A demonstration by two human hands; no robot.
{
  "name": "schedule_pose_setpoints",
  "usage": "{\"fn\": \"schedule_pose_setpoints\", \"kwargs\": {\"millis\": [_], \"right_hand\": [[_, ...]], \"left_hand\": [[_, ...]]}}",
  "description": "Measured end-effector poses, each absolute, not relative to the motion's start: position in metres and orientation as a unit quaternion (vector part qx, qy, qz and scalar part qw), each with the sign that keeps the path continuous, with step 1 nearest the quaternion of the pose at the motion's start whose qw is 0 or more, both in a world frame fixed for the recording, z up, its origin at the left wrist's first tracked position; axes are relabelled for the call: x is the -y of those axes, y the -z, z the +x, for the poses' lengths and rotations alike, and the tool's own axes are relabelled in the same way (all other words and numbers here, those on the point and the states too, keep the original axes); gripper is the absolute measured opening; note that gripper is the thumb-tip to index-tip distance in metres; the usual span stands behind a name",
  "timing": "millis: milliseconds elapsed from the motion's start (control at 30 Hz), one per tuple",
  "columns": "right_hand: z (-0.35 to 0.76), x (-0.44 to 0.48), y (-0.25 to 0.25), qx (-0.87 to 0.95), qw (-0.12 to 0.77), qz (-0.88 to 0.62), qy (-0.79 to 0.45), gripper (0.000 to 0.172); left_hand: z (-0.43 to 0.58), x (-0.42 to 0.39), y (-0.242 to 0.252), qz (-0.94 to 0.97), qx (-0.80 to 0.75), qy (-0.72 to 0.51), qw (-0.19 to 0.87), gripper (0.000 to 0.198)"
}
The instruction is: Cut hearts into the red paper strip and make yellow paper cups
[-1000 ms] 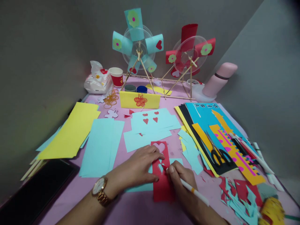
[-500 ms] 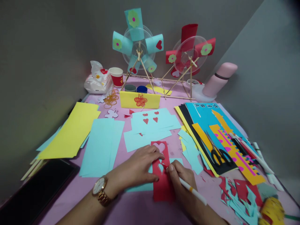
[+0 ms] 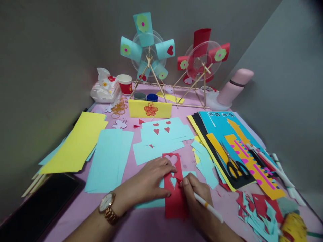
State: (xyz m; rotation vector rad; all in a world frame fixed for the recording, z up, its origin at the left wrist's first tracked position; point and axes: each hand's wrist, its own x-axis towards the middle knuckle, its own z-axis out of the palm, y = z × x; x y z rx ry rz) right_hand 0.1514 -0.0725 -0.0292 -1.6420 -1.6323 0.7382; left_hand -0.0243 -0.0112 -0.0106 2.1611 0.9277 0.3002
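A red paper strip (image 3: 174, 205) lies in front of me with heart-shaped cutouts, one showing pink and a smaller one showing light blue. My left hand (image 3: 153, 178) rests on the strip's left side, fingers spread and thumb apart, holding it down. In my right hand (image 3: 196, 195) is a white marker (image 3: 209, 209) with a yellow band, its red tip beside the small cutout heart. Light blue paper (image 3: 151, 203) lies partly under the strip and my left hand. Just beyond is a light blue sheet (image 3: 174, 132) bearing several small red hearts.
Yellow sheets (image 3: 75, 144), light blue sheets (image 3: 108, 161) and a dark tablet-like slab (image 3: 42, 205) lie left. At right are scissors (image 3: 233, 164), a cutout ruler-like strip (image 3: 252, 164) and paper scraps (image 3: 259, 215). Two paper-bladed wheels (image 3: 148, 60) on stick frames stand behind, near a pink bottle (image 3: 234, 87).
The view has shifted slightly, so the things sit a little lower. The marker tip stays near the small heart, and both hands keep almost the same place.
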Motion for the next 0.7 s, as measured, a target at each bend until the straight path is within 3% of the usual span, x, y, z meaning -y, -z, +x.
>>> {"fn": "schedule_pose_setpoints", "kwargs": {"millis": [700], "right_hand": [[0.1555, 0.0737, 0.0350, 0.645, 0.364, -0.595, -0.312, 0.035]], "left_hand": [[-0.0258, 0.0128, 0.0117, 0.844, -0.363, -0.123, 0.375, 0.052]]}}
